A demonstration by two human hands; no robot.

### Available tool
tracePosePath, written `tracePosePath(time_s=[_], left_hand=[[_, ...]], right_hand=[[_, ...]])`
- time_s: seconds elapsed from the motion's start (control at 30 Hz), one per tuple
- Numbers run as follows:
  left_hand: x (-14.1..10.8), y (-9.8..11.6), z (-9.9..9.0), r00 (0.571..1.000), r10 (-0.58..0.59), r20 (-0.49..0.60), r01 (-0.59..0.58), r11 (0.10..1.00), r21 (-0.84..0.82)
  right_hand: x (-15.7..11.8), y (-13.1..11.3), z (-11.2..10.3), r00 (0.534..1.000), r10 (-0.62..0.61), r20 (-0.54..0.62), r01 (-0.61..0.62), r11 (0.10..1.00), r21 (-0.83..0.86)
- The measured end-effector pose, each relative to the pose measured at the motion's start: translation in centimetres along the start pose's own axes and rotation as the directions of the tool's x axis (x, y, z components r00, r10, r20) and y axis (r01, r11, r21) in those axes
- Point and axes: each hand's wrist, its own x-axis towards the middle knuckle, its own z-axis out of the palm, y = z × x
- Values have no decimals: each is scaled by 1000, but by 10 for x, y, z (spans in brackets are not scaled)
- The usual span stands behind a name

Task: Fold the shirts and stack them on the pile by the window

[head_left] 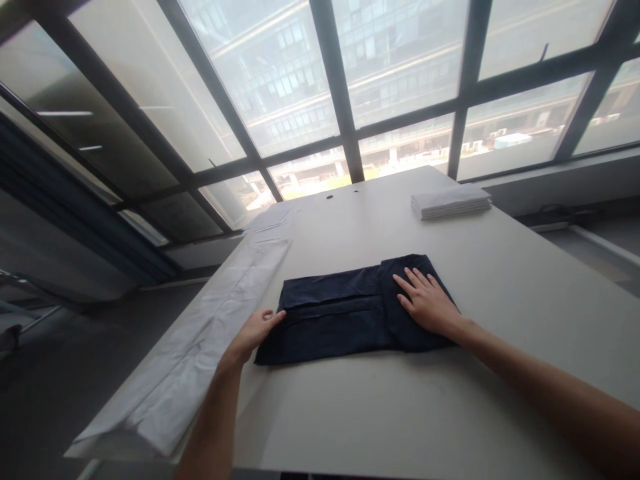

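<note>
One navy cloth point(333, 317) lies folded, left fingers point(276, 319) pinching its edge, right fingers point(415, 281) spread across it.

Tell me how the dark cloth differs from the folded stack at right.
The dark cloth is navy, the folded stack white. The dark cloth lies nearer the camera, the folded stack farther off. The left hand and right hand touch the dark cloth; neither touches the folded stack. Both lie folded on the table.

The gripped cloth point(333, 320) is navy, the sheet point(200, 337) left of the grip and the stack point(450, 202) beyond it white.
</note>
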Motion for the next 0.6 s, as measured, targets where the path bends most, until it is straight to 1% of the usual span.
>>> tracePosePath(time_s=[0.1,0.2,0.27,0.33,0.4,0.43,0.47,0.53,0.6], left_hand=[[4,0,-3,997,53,61,-51,998,-38],[8,-3,-3,988,98,120,-72,977,-200],[9,-3,-1,981,99,164,-42,947,-320],[9,2,0,978,51,200,34,916,-400],[7,14,0,980,13,199,78,893,-443],[5,23,-1,984,14,179,69,890,-451],[4,34,-2,989,29,146,39,894,-446],[0,61,-3,994,97,52,-69,914,-399],[-8,91,1,980,195,-42,-198,930,-311]], right_hand=[[0,0,0,1000,-7,-6,7,1000,-3],[0,0,0,1000,-3,-4,3,1000,13],[1,1,0,1000,1,0,-1,1000,24],[1,0,0,1000,1,-1,-1,999,33],[1,0,0,1000,-3,-8,3,999,42],[1,-1,-1,1000,-5,-12,6,999,46],[1,-1,-1,1000,-7,-16,8,999,51],[0,-2,-2,1000,-6,-17,7,998,57],[1,-2,-4,1000,-2,-10,3,998,60]])
